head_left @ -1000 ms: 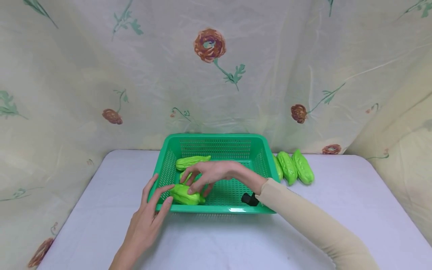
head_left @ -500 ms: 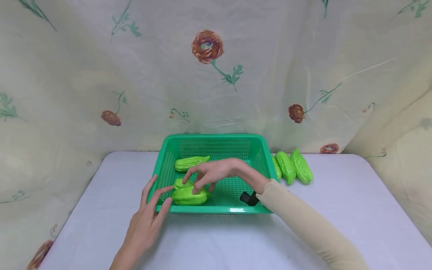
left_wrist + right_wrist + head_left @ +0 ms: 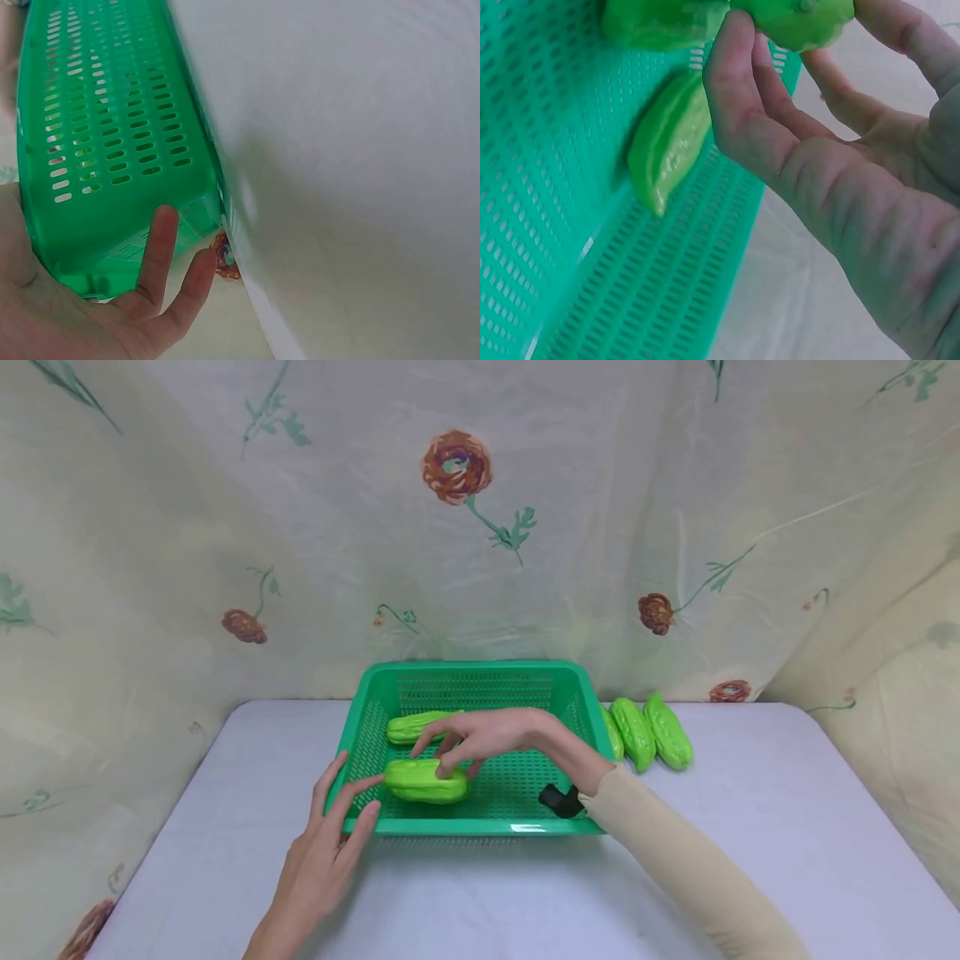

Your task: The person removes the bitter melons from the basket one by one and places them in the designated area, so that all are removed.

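Observation:
My right hand (image 3: 487, 737) reaches into the green plastic basket (image 3: 480, 827) and pinches a light green, ridged bitter melon (image 3: 426, 782) between thumb and fingertips. The right wrist view has this held bitter melon (image 3: 802, 26) at its top edge, with a second bitter melon (image 3: 660, 22) beside it. That second one is hidden in the head view. Toward the back of the basket lies another bitter melon (image 3: 420, 727), partly behind the right hand. My left hand (image 3: 326, 843) rests at the basket's front left corner with its fingers extended, index fingertip right at the held melon's end.
Several bitter melons (image 3: 633, 732) lie side by side on the table (image 3: 750, 827), right of the basket. A black device (image 3: 561, 800) sits at the right wrist. A flowered cloth (image 3: 562, 610) hangs close behind the basket.
The right hand has shifted the front bitter melon slightly back and right, away from the front wall; it now covers the one behind it in the head view. The left hand has stayed put.

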A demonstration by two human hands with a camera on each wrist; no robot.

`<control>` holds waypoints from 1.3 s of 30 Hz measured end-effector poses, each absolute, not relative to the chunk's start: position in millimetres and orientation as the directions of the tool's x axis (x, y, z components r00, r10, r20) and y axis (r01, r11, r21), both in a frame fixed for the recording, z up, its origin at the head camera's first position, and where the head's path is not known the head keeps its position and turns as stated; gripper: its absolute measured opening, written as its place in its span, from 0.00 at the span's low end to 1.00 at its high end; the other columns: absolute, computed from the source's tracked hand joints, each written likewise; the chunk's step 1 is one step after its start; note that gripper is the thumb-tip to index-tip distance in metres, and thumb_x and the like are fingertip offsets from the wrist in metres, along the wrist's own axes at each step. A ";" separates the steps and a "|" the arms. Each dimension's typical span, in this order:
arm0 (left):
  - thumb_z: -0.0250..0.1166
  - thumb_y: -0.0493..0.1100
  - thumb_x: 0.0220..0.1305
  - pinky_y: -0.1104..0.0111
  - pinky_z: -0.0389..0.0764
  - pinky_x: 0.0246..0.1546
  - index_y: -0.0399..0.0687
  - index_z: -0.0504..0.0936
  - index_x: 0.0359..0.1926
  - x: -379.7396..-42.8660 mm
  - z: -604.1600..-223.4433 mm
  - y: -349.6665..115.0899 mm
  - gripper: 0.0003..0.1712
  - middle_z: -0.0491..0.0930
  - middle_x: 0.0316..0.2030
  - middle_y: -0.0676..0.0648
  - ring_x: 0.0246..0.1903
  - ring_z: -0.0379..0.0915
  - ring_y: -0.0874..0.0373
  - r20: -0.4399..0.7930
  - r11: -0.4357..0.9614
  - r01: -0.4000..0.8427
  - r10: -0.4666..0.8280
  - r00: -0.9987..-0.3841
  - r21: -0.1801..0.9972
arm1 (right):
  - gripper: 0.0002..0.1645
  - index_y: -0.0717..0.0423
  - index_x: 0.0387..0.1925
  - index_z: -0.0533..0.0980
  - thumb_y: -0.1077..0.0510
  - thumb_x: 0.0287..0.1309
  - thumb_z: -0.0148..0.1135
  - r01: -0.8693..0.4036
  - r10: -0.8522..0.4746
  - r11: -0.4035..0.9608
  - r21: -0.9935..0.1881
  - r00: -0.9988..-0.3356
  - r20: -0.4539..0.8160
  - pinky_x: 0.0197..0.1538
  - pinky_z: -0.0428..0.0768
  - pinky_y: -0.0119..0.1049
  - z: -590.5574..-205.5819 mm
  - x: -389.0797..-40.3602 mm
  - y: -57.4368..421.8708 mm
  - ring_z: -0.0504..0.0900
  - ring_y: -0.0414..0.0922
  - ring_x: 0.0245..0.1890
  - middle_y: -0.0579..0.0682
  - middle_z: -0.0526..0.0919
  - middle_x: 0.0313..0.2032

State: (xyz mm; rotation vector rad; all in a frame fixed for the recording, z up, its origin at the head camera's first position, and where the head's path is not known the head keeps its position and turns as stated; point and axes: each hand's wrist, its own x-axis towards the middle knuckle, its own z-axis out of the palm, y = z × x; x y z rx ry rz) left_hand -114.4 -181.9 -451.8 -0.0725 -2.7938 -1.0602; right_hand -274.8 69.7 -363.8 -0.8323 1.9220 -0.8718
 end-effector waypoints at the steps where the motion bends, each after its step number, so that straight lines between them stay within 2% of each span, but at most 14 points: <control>1: 0.50 0.61 0.86 0.70 0.71 0.23 0.77 0.74 0.71 -114.2 -451.5 -181.8 0.20 0.45 0.87 0.59 0.25 0.70 0.68 0.155 0.749 0.097 -0.007 -0.988 0.656 | 0.28 0.44 0.73 0.73 0.52 0.76 0.64 -0.218 -0.804 0.537 -0.815 -0.426 -0.416 0.63 0.86 0.49 -362.0 -273.3 71.8 0.80 0.44 0.66 0.52 0.79 0.69; 5: 0.49 0.61 0.87 0.68 0.72 0.24 0.78 0.73 0.72 -113.2 -449.7 -181.7 0.20 0.44 0.87 0.59 0.27 0.72 0.67 0.141 0.748 0.088 -0.007 -0.990 0.658 | 0.28 0.42 0.73 0.73 0.52 0.76 0.63 -0.251 -0.795 0.539 -0.804 -0.466 -0.387 0.63 0.86 0.48 -351.6 -266.0 81.5 0.77 0.47 0.72 0.52 0.77 0.72; 10: 0.48 0.61 0.87 0.68 0.72 0.24 0.76 0.73 0.72 -112.6 -447.9 -181.9 0.21 0.43 0.87 0.59 0.28 0.73 0.66 0.139 0.752 0.085 -0.009 -0.990 0.654 | 0.28 0.39 0.73 0.73 0.51 0.75 0.63 -0.314 -0.791 0.524 -0.792 -0.523 -0.316 0.61 0.87 0.46 -336.8 -257.2 96.3 0.80 0.49 0.69 0.52 0.79 0.69; 13: 0.49 0.61 0.87 0.69 0.71 0.22 0.76 0.74 0.72 -112.4 -448.1 -181.7 0.21 0.44 0.87 0.59 0.27 0.72 0.67 0.143 0.752 0.086 -0.012 -0.990 0.654 | 0.28 0.39 0.74 0.73 0.50 0.77 0.62 -0.316 -0.786 0.514 -0.798 -0.546 -0.289 0.64 0.85 0.46 -332.4 -254.2 106.8 0.80 0.48 0.69 0.50 0.78 0.71; 21: 0.50 0.60 0.87 0.69 0.70 0.20 0.75 0.74 0.72 -111.8 -449.6 -182.1 0.21 0.45 0.87 0.59 0.26 0.71 0.68 0.153 0.746 0.094 -0.011 -0.988 0.659 | 0.26 0.38 0.74 0.71 0.49 0.80 0.60 -0.264 -0.745 0.502 -0.824 -0.616 -0.257 0.67 0.83 0.46 -336.8 -257.2 143.7 0.82 0.47 0.67 0.50 0.76 0.73; 26: 0.50 0.60 0.86 0.69 0.71 0.21 0.78 0.73 0.72 -111.7 -450.0 -182.7 0.20 0.44 0.87 0.59 0.27 0.72 0.68 0.155 0.741 0.102 -0.003 -0.988 0.664 | 0.28 0.41 0.75 0.70 0.51 0.80 0.60 -0.190 -0.688 0.469 -0.862 -0.690 -0.222 0.69 0.83 0.51 -338.2 -259.8 168.8 0.81 0.53 0.69 0.54 0.73 0.75; 33: 0.49 0.61 0.87 0.69 0.71 0.22 0.79 0.73 0.72 -112.5 -449.4 -182.0 0.20 0.44 0.87 0.60 0.27 0.72 0.68 0.154 0.744 0.102 -0.002 -0.988 0.661 | 0.30 0.46 0.77 0.68 0.49 0.80 0.60 -0.129 -0.583 0.438 -0.890 -0.794 -0.172 0.67 0.84 0.53 -340.1 -261.7 208.2 0.71 0.58 0.77 0.58 0.68 0.78; 39: 0.50 0.60 0.87 0.69 0.70 0.21 0.77 0.74 0.72 -113.3 -450.3 -182.2 0.20 0.44 0.87 0.59 0.26 0.71 0.69 0.155 0.742 0.107 0.004 -0.988 0.662 | 0.30 0.46 0.77 0.67 0.48 0.81 0.59 -0.112 -0.507 0.460 -0.881 -0.848 -0.156 0.70 0.80 0.58 -346.3 -261.9 246.4 0.76 0.61 0.72 0.60 0.68 0.78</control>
